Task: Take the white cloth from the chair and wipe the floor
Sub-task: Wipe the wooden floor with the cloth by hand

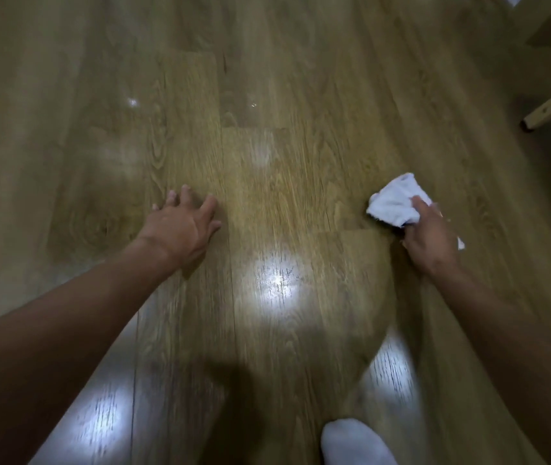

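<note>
Socked foot (354,441) is sitting at the bottom edge. Right hand (432,239) is gripping the bunched white cloth (395,204) low at the floor (267,162); blur is hiding whether it's touching. Left hand (180,226) is spreading its fingers, holding nothing. Pickup is looking done; wiping is looking barely started.

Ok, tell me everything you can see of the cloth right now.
The cloth is white with a soft, towel-like nap, bunched into a crumpled wad. The right hand grips it from behind, fingers curled over its near edge, and a small corner pokes out on the hand's outer side. It sits low over the wooden floor, right of centre. The blur hides whether it presses on the boards.
</note>
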The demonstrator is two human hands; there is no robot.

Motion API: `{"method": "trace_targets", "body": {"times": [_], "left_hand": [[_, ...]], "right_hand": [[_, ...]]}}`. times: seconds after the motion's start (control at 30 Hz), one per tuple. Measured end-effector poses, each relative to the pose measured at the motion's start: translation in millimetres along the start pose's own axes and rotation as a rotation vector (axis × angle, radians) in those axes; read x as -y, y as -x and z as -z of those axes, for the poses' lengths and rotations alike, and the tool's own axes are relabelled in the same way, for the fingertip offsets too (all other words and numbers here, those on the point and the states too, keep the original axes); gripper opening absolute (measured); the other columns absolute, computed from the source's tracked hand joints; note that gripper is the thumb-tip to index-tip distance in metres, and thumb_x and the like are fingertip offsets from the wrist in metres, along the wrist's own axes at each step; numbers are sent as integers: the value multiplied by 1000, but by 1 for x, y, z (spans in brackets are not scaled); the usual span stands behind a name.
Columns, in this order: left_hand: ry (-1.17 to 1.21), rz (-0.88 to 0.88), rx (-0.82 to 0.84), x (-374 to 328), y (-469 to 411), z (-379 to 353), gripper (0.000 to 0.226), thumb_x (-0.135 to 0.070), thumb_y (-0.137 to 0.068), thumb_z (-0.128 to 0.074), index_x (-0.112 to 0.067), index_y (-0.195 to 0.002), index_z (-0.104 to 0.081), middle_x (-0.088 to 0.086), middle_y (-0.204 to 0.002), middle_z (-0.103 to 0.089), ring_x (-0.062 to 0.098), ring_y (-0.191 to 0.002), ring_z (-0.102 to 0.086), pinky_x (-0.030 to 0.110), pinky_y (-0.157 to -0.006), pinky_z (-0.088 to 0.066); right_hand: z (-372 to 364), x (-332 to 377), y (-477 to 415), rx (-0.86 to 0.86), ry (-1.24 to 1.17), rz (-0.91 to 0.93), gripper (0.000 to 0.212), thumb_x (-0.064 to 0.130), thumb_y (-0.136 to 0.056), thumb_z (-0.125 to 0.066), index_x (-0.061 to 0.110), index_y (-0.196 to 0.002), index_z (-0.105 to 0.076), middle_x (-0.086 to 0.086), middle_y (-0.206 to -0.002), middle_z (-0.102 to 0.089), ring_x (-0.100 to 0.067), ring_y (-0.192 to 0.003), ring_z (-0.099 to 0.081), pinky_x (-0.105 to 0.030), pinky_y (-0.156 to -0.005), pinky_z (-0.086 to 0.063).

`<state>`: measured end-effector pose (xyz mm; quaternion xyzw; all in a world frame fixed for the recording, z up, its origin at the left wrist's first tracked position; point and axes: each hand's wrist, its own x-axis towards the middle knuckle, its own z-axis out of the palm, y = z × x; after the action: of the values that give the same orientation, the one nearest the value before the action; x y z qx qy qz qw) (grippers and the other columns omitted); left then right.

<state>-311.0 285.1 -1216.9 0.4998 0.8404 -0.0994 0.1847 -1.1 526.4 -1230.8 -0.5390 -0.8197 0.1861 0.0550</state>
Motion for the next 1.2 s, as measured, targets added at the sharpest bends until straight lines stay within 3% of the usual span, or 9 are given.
{"method": "trace_targets", "body": {"times": [0.1, 0.27, 0.37, 0.6, 0.67, 0.8, 0.87, 1.07, 1.2], "left_hand": [[15, -25, -7, 5, 3, -2, 58, -47, -99, -17, -22, -151, -7, 23, -156, -8, 44, -143, -14, 55, -112, -25], [91, -86, -56, 19, 23, -7, 56, -41, -101, -20, -21, -151, -7, 19, -158, -7, 39, -145, -8, 51, -116, -19], [85, -65, -52, 34, 45, -8, 54, -40, -101, -22, -21, -150, -11, 17, -158, -10, 36, -146, -12, 49, -116, -22], [20, 46, -89, 58, 72, -14, 50, -44, -99, -28, -18, -140, -34, 17, -146, -32, 37, -135, -32, 51, -108, -34], [31, 47, -133, 65, 81, -18, 48, -43, -98, -30, -17, -137, -37, 17, -141, -37, 36, -130, -37, 50, -103, -38], [0, 100, -130, 85, 104, -32, 44, -46, -97, -31, -19, -130, -39, 15, -127, -45, 35, -119, -44, 49, -88, -47], [-38, 152, -116, 99, 116, -39, 43, -48, -96, -31, -22, -128, -39, 15, -120, -47, 35, -113, -48, 45, -77, -48], [112, 174, -97, 146, 137, -54, 47, -51, -97, -24, -33, -140, -28, 14, -131, -44, 38, -119, -47, 49, -85, -48], [167, 125, -86, 152, 142, -64, 50, -49, -98, -24, -29, -144, -24, 18, -141, -34, 41, -130, -37, 56, -100, -40]], "right_hand": [[-22, 28, 51, -52, 3, 25, 55, 4, -91, -43, 6, -146, -33, -17, -147, -42, -34, -143, -25, -51, -118, -17], [-58, 59, 177, 86, 56, 517, 64, 14, -78, -34, 12, -141, -44, 1, -149, -40, -23, -142, -30, -47, -116, -19], [-47, 50, 149, 189, 83, 679, 63, 11, -75, -43, 15, -138, -49, 5, -146, -40, -21, -140, -35, -44, -116, -22], [-40, 74, 54, -12, -46, 135, 61, -8, -85, -48, 7, -143, -38, -20, -145, -43, -34, -142, -28, -48, -120, -10], [-51, 94, 87, 8, -67, 179, 61, -7, -86, -46, 4, -144, -35, -12, -149, -40, -31, -145, -22, -47, -120, -8], [-82, 138, 196, 202, -56, 629, 57, 15, -85, -37, 5, -141, -41, -5, -148, -36, -30, -142, -25, -42, -120, -7], [-89, 145, 207, 263, -47, 796, 56, 1, -82, -47, 8, -138, -47, -4, -147, -41, -27, -140, -28, -35, -119, -8], [-82, 177, 130, 213, -52, 488, 46, 6, -92, -53, 29, -131, -48, 2, -134, -48, -10, -118, -41, -27, -102, -33], [-93, 195, 152, 139, 96, 387, 58, 6, -94, -46, 15, -149, -28, -15, -154, -29, -36, -141, -28, -41, -117, -20]]}}
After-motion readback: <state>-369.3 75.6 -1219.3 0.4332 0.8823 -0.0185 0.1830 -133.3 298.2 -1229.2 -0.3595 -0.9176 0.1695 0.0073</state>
